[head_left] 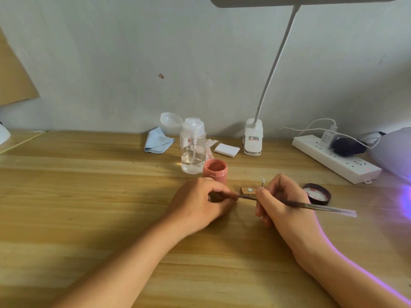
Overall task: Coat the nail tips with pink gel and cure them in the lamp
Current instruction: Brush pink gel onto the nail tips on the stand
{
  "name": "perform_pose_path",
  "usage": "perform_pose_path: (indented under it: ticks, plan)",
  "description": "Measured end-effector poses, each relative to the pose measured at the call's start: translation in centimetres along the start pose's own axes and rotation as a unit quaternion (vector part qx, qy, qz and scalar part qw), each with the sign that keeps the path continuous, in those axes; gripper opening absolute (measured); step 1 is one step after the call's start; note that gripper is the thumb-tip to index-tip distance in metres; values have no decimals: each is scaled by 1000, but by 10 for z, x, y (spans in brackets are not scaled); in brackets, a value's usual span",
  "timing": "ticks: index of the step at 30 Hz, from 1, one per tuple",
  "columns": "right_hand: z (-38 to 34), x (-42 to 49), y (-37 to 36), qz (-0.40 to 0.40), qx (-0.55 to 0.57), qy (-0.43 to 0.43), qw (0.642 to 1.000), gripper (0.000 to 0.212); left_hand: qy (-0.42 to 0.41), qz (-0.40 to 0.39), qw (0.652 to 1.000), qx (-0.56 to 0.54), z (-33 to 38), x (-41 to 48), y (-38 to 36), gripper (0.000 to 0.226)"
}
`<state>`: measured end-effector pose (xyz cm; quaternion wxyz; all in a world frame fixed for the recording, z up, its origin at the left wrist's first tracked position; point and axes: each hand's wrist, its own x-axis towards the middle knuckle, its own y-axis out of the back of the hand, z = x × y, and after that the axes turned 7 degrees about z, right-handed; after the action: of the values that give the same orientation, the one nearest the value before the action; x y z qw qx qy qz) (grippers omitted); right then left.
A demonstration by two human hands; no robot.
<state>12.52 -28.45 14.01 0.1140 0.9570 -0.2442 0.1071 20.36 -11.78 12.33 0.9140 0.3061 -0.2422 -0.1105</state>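
While the right hand [282, 203] grips the brush [322, 207] mid-handle with curled fingers, the left hand [200, 203] is curled too. Its thumb and forefinger seem to pinch the brush's left end, though whether bristles lie between them is hidden. Just far of the two hands a small brown card [244, 188] lies on the counter [111, 196] with a pale nail tip [250, 190] stuck to it, apparently uncoated. The open gel jar [215, 171] stands just beyond the left knuckles.

That closeness is the main risk: lifting the left hand carelessly could tip the jar and spill pink gel. Pinching a loaded brush would likely smear gel onto the fingers. The card looks light, so a stroke might drag it unless it is pinned. Violet light from the curing lamp [395, 152] at the right edge spills across the counter and could start hardening gel on the brush.

The lid [317, 193] lies right of the right hand, and with the power strip [333, 158] it sits between card and lamp. A pump bottle [193, 147], blue cloth [158, 141], white pads [226, 149] and clip lamp [253, 138] line the far edge.
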Motion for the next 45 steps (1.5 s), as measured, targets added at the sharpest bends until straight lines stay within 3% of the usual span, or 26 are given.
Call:
perform_pose_path:
  ticks: [7,18,27,32,35,38,41,45]
  plan:
    - [1,1,0,-9,2,1,1000,21,3,2,1000,7,0,0,0,13]
    - [2,2,0,10,-1,-13,1000,18,-11,2,1000,7,2,0,0,26]
    - [-2,0,4,22,91,-33,995,21,-12,-12,1000,5,5,-1,3,28]
    - [-15,-8,2,24,103,49,993,30,0,-13,1000,-5,5,0,4,20]
    - [-29,-10,4,7,116,63,991,17,13,-24,1000,4,6,1,4,24]
    - [-39,6,2,-42,76,40,995,22,28,-19,999,-6,4,1,1,29]
    - [-51,39,-11,-72,-26,15,997,3,32,-14,999,-13,3,1,-1,32]
    - [-56,70,-37,-106,-142,-1,984,11,14,-28,1000,-6,5,0,2,31]
